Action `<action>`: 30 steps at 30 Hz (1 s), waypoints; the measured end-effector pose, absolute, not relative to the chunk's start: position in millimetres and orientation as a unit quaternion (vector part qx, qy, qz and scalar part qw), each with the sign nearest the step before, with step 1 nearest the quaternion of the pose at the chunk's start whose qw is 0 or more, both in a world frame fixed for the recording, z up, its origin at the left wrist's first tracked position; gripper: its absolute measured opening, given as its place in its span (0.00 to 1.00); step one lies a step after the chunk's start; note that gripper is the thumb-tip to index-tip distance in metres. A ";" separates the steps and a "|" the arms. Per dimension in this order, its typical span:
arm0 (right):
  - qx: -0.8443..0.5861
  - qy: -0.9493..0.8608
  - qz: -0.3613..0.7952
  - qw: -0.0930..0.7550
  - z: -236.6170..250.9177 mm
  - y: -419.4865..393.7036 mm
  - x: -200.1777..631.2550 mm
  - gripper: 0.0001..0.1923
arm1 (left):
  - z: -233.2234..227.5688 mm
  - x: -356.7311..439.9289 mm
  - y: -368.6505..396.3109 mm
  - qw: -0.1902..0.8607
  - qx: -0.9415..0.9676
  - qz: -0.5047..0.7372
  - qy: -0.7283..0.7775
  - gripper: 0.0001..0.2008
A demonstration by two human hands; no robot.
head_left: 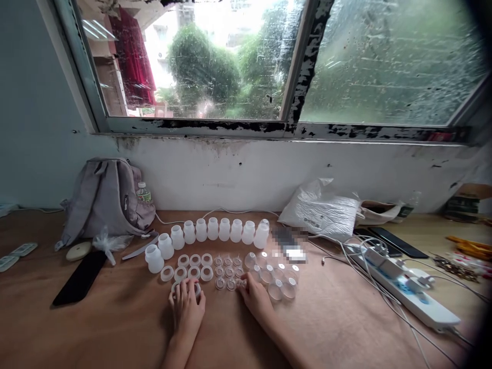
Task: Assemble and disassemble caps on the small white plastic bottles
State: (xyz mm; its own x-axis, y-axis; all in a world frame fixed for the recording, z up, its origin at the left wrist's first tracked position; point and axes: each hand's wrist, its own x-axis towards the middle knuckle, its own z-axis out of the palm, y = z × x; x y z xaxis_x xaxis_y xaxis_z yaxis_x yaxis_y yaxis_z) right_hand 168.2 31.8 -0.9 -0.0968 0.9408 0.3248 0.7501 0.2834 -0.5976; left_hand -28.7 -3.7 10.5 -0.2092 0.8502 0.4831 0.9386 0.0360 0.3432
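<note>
My left hand point(187, 305) is curled over a white screw ring point(198, 290) at the near end of the rings, its fingers bent down around it. More white rings point(183, 260) lie flat in rows just beyond it. My right hand point(254, 296) has its fingertips closed on a clear bottle nipple point(241, 283) at the near right corner of a grid of small nipples point(227, 261). To the right of that hand stand several clear dome caps point(275, 289). Behind everything, white baby bottles point(201, 229) curve in an arc; the rightmost bottle point(262, 233) has a domed top.
A grey backpack point(109, 200), a black phone-like slab point(79, 279) and a knotted plastic bag point(109, 243) are on the left. A silver-white package point(323, 207), a power strip point(407, 287) with tangled cables and dark phones point(397, 242) lie on the right. A window wall stands behind.
</note>
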 end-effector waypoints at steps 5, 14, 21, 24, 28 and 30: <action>-0.546 -0.717 0.145 0.409 5.1 22.3 168.7 0.08 | 3.5 -3.4 -15.8 0.029 -0.730 -0.304 -0.611 0.12; -0.483 -0.811 0.158 0.291 18.7 13.2 159.0 0.05 | -1.4 0.2 -14.2 -0.070 -0.696 -0.367 -0.614 0.14; -0.414 -0.822 0.249 0.302 29.1 5.7 161.3 0.13 | 17.3 -3.2 -18.9 -0.173 -0.687 -0.450 -0.544 0.16; -0.428 -0.793 0.267 0.341 22.8 8.0 159.7 0.17 | 18.7 -1.7 -19.2 -0.157 -0.719 -0.409 -0.539 0.16; -0.461 -0.747 0.268 0.396 11.2 16.4 161.1 0.18 | 14.7 -0.6 -17.1 -0.131 -0.742 -0.348 -0.558 0.17; -0.472 -0.747 0.254 0.394 9.6 19.0 163.0 0.17 | 13.8 0.4 -16.9 -0.120 -0.746 -0.318 -0.573 0.16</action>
State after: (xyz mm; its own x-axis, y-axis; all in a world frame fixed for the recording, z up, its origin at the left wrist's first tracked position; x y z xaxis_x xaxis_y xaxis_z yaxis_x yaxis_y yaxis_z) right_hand 163.0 19.0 9.6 -0.2442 0.9047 0.3490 0.5033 0.4259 -0.7518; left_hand 0.4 -16.9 13.8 0.1414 0.9306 0.3375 0.7782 -0.3153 0.5432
